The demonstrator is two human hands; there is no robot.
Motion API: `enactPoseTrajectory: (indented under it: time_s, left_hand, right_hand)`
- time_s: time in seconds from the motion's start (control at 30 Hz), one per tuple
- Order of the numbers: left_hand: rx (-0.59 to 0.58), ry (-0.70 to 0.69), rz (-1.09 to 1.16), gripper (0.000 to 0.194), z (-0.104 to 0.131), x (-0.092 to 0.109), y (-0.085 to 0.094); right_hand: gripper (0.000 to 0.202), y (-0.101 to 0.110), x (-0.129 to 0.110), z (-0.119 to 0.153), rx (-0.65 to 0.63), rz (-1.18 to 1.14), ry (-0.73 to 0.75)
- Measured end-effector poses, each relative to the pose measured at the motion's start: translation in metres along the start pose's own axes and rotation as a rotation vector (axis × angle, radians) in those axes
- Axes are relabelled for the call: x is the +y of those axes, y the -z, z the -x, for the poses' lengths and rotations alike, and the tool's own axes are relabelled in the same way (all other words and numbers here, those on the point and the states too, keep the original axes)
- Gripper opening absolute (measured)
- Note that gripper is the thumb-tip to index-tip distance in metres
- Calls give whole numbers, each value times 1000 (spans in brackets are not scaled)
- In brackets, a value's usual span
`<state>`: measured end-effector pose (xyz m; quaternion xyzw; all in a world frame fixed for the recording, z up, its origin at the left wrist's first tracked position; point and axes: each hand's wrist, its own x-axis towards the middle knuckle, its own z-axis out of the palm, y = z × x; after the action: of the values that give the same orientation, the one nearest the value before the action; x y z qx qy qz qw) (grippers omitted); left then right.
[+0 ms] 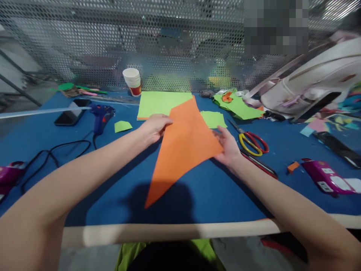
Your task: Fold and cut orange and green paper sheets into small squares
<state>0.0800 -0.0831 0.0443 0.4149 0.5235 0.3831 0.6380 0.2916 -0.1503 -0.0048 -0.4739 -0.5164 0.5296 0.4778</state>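
Observation:
An orange sheet of paper, cut with curved edges and a long point toward me, is held up over the blue table. My left hand pinches its left edge, the thumb on top. At the right corner my right hand grips it, with some fingers hidden underneath. Behind the sheet lies a stack of light green paper with orange showing at its lower edge. Smaller green pieces sit in a pile just beyond my right hand. Scissors with red and yellow handles rest close to that hand.
On the left are a blue glue gun with a black cord, a phone and a green scrap. Paper cups stand at the back. Crumpled scraps, a pale bag and a purple power strip occupy the right.

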Motion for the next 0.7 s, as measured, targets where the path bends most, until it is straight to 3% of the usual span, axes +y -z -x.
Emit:
enactPoseTrajectory:
  time_s: [0.1,0.17,0.27,0.4,0.57,0.7]
  left_hand:
    - [48,-31,177,18,9,-14,4]
    - [82,-35,264,18,21,-29,5]
    - [94,-7,337,16,42,-48,6]
    - [98,27,333,11,61,-56,19]
    - [64,-1,181,7,58,-53,40]
    - [50,37,172,7,45,-51,45]
  right_hand:
    - [64,4,5,20,18,-221,-158]
    - [55,3,7,28,66,-276,-248]
    - [40,-3,10,34,122,-223,-275]
    - [39,-6,11,37,133,-192,-257]
    - [37,-2,8,39,134,-143,-246]
    - [37,0,5,35,102,-117,-249]
